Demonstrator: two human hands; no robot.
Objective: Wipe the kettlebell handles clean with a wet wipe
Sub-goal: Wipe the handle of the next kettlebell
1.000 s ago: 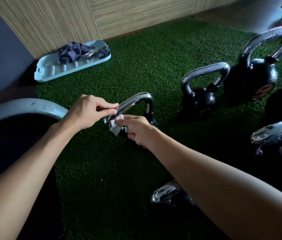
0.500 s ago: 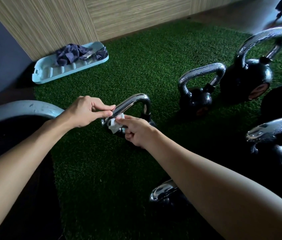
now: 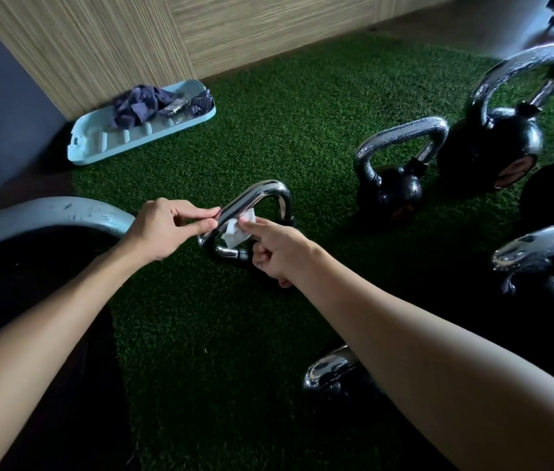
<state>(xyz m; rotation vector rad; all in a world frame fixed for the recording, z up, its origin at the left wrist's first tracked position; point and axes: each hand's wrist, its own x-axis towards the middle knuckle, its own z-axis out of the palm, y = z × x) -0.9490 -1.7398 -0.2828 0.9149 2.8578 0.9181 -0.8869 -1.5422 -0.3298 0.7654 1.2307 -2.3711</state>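
Note:
A small black kettlebell with a chrome handle (image 3: pixel 262 195) stands on the green turf in the middle. My left hand (image 3: pixel 166 229) pinches the left side of that handle between thumb and fingers. My right hand (image 3: pixel 275 249) holds a white wet wipe (image 3: pixel 238 229) with thumb and forefinger, pressing it against the inner side of the handle's left leg. The kettlebell's body is mostly hidden behind my right hand.
Other chrome-handled kettlebells stand to the right (image 3: pixel 401 164), far right (image 3: pixel 506 124), right edge (image 3: pixel 547 260) and near my right forearm (image 3: pixel 329 372). A light blue tray (image 3: pixel 99 144) with a purple cloth (image 3: pixel 139 103) lies by the wooden wall. A pale curved bar (image 3: pixel 48 215) sits left.
My right hand has slid the wipe up the inner side of the handle, from the base toward the middle. My left hand keeps its pinch on the handle.

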